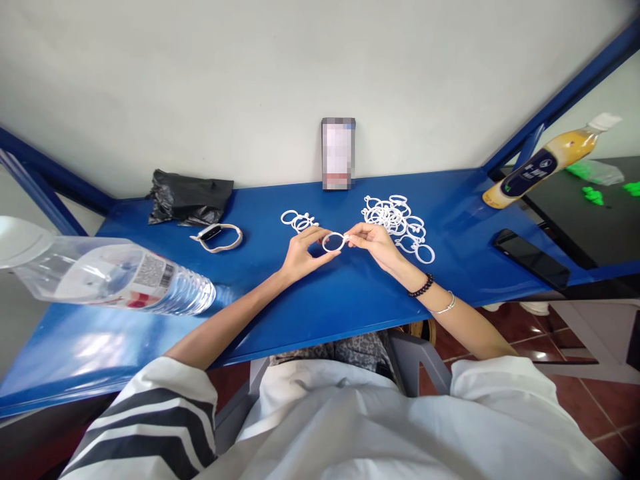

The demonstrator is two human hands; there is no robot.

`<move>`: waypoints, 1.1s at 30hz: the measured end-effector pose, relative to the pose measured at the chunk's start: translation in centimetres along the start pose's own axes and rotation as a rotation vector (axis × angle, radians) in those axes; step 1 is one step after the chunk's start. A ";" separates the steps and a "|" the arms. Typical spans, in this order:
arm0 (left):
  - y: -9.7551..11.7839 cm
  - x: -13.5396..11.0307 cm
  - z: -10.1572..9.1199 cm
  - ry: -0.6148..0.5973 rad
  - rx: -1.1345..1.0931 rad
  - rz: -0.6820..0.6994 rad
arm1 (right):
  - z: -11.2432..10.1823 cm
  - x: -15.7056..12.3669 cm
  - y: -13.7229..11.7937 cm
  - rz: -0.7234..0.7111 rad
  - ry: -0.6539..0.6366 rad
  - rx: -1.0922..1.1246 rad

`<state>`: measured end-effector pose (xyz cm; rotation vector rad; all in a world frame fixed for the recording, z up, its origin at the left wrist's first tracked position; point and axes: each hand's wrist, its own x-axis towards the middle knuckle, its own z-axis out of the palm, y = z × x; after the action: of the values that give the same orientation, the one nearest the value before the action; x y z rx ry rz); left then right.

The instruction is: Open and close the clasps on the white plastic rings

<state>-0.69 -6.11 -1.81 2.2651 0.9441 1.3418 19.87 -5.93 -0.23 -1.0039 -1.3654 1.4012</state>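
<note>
In the middle of the head view, a white plastic ring (333,233) is held between my two hands above the blue table (310,307). My left hand (304,256) grips its left side and lower rim between thumb and fingers. With fingertips pinched together, my right hand (374,244) holds the ring's right side, where a small knob shows. Just behind my left hand lies a small group of white rings (302,222), partly hidden by the fingers. A larger heap of similar rings (386,217) spreads behind and to the right of my right hand.
A phone (339,155) leans upright against the wall. To the left are a black plastic bag (193,199), a watch (216,232) and a large clear bottle (135,277). A yellow drink bottle (547,163) and a dark phone (531,259) are on the right.
</note>
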 end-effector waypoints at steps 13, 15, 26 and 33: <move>0.0 0.1 -0.1 0.013 -0.011 -0.061 | 0.4 -0.2 0.3 -0.076 0.018 -0.052; -0.2 0.1 0.0 0.045 0.014 -0.075 | 0.4 -0.2 0.1 -0.145 0.032 -0.178; -1.8 -0.4 0.0 0.210 0.339 -0.369 | -3.5 0.8 -0.3 -0.329 0.324 -1.420; -2.2 -0.5 0.3 0.178 0.372 -0.428 | -3.6 0.8 -0.5 -0.291 0.358 -1.511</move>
<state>-1.40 -4.84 -3.57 2.0320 1.7505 1.2642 23.15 -4.29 0.08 -1.7100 -2.1040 -0.2820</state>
